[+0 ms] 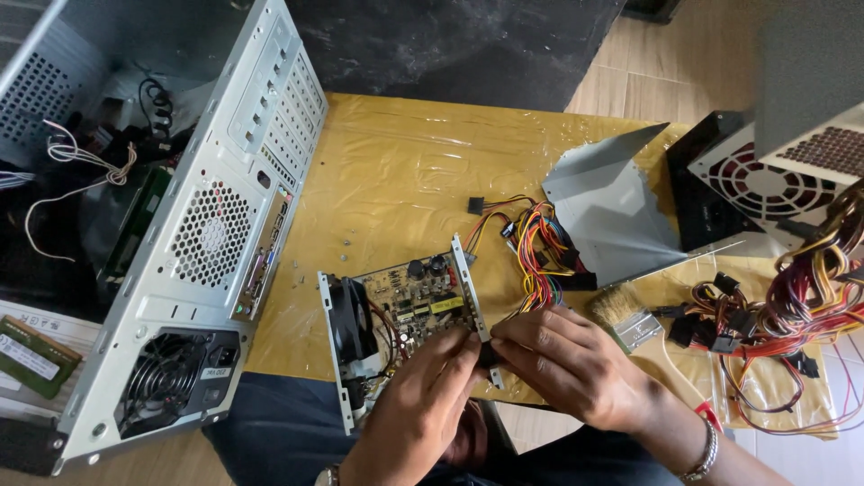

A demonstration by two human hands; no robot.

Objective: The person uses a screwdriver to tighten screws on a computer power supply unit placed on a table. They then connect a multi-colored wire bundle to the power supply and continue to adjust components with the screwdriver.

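An opened power supply [409,306] lies at the near edge of the yellow-covered table [405,171], its tan circuit board [418,301] exposed and a black fan [346,319] on its left side. My left hand [423,409] and my right hand [571,364] meet at the unit's right metal wall, fingers pinched together on a small dark part there. What exactly sits between the fingers is hidden. A bundle of coloured wires [535,247] runs from the unit toward the back right.
An open grey computer case [193,243] lies on its side at the left. A bent metal cover [607,207], a paintbrush [625,315], another power supply with a fan grille [765,184] and a second tangle of cables [783,315] fill the right side.
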